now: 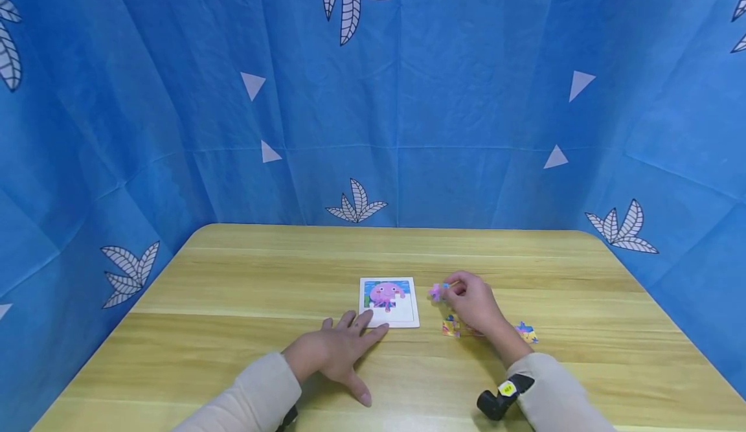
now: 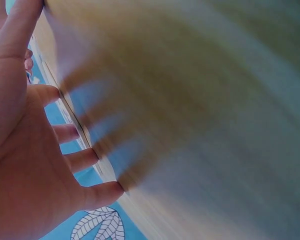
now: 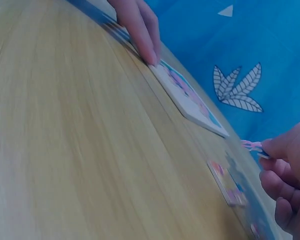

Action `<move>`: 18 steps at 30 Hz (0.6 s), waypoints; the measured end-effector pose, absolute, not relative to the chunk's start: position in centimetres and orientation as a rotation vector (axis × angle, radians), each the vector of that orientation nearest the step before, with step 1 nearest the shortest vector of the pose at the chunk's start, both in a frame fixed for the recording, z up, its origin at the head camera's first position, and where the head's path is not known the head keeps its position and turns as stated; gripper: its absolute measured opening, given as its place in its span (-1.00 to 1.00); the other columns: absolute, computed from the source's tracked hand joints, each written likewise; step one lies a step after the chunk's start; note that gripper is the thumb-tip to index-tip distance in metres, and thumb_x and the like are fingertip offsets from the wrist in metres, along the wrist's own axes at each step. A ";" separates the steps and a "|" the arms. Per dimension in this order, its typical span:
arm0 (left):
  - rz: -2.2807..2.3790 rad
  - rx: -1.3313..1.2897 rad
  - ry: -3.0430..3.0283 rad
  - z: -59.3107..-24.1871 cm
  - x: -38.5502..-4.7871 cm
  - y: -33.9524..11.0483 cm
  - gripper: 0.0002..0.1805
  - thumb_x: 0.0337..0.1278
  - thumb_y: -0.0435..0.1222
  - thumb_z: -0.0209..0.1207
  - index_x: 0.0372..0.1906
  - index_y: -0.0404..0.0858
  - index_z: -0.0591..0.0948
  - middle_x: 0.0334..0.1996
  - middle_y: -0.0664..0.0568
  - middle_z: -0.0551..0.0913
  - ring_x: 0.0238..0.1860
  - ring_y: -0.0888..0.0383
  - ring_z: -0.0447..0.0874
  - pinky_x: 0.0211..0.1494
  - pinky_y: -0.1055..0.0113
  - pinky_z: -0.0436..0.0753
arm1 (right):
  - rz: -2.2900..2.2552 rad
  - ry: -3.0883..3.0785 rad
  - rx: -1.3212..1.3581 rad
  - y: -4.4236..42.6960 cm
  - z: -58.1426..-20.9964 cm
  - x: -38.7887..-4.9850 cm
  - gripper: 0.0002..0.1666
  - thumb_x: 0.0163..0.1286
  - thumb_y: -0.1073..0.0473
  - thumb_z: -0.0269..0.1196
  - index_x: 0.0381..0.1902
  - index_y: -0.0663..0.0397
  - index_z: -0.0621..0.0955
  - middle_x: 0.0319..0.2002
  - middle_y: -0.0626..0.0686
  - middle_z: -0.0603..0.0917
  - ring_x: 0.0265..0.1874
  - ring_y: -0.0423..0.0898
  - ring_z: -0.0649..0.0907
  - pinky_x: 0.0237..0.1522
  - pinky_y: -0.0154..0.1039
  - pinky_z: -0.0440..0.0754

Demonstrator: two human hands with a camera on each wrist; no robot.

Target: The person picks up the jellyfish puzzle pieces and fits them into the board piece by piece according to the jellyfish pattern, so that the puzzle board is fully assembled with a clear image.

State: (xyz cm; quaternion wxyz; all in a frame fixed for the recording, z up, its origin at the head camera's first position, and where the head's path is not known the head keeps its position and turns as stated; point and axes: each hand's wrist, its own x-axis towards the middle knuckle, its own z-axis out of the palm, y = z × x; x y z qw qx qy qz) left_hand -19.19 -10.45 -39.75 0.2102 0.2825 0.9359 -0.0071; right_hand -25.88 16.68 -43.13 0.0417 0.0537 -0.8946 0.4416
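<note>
A white square jigsaw tray point(image 1: 409, 318) lies on the wooden table, partly filled with pieces that show a pink octopus. Its lower right part is bare white. My left hand point(image 1: 340, 351) has its fingers spread, with fingertips at the tray's near left edge. To the right of the tray, my right hand point(image 1: 474, 302) pinches a pink and blue puzzle piece point(image 1: 435, 293) between thumb and forefinger. In the right wrist view that piece point(image 3: 251, 145) appears raised off the tabletop, with the other fingers curled beneath.
A yellow puzzle piece point(image 1: 451, 326) lies near the right hand, another yellow and blue piece point(image 1: 526, 333) lies right of the forearm, and something is partly hidden under the wrist. A blue patterned curtain point(image 1: 437, 95) hangs behind the table point(image 1: 262, 270).
</note>
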 end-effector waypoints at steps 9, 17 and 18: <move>-0.021 0.788 2.602 -39.9 -19.3 -10.5 0.27 -0.45 0.41 0.24 0.49 0.18 -0.09 0.51 -0.06 -0.12 0.47 -0.20 -0.12 0.31 -0.32 0.13 | 1.378 -2.748 0.231 14.6 -43.4 -26.4 -0.72 0.25 0.23 0.28 -0.10 0.24 0.59 -0.52 0.00 0.61 -0.61 -0.17 0.55 -0.50 -0.30 0.54; -0.019 0.799 2.615 -39.9 -19.4 -10.6 0.27 -0.47 0.42 0.25 0.49 0.17 -0.06 0.50 -0.07 -0.07 0.46 -0.21 -0.08 0.30 -0.32 0.15 | 1.401 -2.772 0.237 13.1 -43.7 -26.3 -0.74 0.24 0.20 0.30 -0.13 0.18 0.59 -0.55 -0.01 0.61 -0.79 -0.18 0.46 -0.74 -0.30 0.46; -0.018 0.798 2.615 -39.9 -19.4 -10.6 0.27 -0.47 0.42 0.25 0.49 0.17 -0.06 0.50 -0.08 -0.07 0.46 -0.21 -0.08 0.30 -0.32 0.15 | 1.414 -2.774 0.241 13.0 -43.6 -26.3 -0.75 0.24 0.20 0.30 -0.14 0.17 0.59 -0.55 -0.01 0.61 -0.83 -0.18 0.43 -0.79 -0.30 0.42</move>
